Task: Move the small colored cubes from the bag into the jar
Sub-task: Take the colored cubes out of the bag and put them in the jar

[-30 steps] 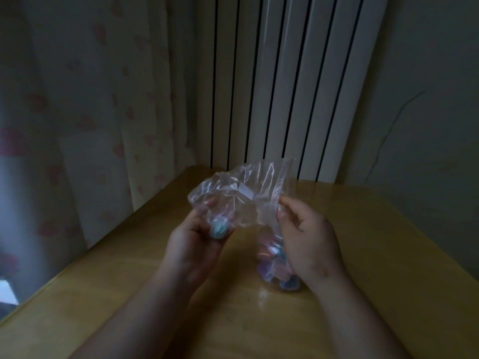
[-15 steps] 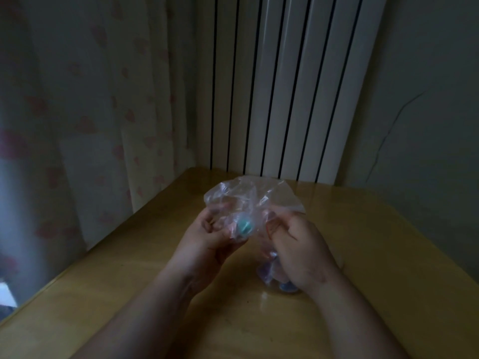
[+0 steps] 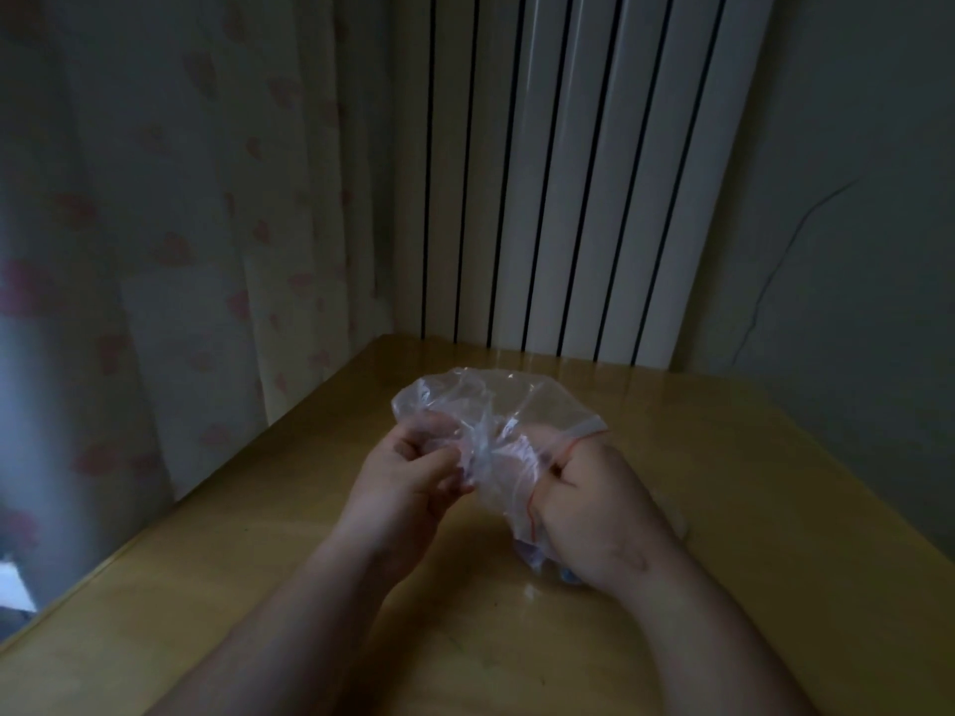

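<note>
**Clear bag [image 3: 496,405] bunched in both your hands, just above the jar [image 3: 536,559]**

Your left hand [image 3: 408,478] pinches the crumpled film and your right hand [image 3: 594,509] grips it by the red seal strip. The jar is almost hidden behind that hand. The bag slants from upper left to lower right, with the seal edge running down toward the jar. I cannot make out any cubes in the film. If the mouth misses the rim, cubes could scatter across the table [image 3: 258,560].

bag [image 3: 517,405] between left hand [image 3: 408,488] and right hand [image 3: 594,514] | over table [image 3: 775,509] | radiator [image 3: 568,173] behind
</note>
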Demonstrator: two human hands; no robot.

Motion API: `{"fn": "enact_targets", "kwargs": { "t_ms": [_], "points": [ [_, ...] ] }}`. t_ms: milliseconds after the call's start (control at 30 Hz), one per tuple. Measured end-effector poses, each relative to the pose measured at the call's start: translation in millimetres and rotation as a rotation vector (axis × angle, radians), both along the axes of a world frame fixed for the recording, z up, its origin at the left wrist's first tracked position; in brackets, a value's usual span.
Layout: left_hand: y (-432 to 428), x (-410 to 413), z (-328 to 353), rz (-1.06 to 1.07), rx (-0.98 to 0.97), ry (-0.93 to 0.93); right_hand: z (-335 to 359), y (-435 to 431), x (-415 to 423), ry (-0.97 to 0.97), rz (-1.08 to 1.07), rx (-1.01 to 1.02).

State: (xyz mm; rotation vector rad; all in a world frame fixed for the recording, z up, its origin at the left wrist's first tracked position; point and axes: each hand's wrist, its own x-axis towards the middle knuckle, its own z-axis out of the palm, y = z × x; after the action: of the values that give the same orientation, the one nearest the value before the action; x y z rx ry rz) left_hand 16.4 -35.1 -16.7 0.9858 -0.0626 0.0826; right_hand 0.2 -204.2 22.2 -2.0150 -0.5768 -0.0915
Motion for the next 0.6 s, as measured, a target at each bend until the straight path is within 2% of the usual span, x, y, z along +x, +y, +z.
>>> {"fn": "enact_targets", "kwargs": {
  "t_ms": [67,233,400,600],
  "points": [
    [0,0,0,0.003,-0.045,0.009,-1,0,2,-0.002,-0.057,0.051],
    [4,5,-1,0.152,-0.222,0.081,7,-8,6,-0.19,-0.254,0.13],
    [7,12,-3,0.317,-0.327,0.141,6,-16,12,-0.186,-0.427,0.129],
    [8,15,-3,0.367,-0.352,0.165,4,-22,15,-0.175,-0.524,0.028]
  ]
}}
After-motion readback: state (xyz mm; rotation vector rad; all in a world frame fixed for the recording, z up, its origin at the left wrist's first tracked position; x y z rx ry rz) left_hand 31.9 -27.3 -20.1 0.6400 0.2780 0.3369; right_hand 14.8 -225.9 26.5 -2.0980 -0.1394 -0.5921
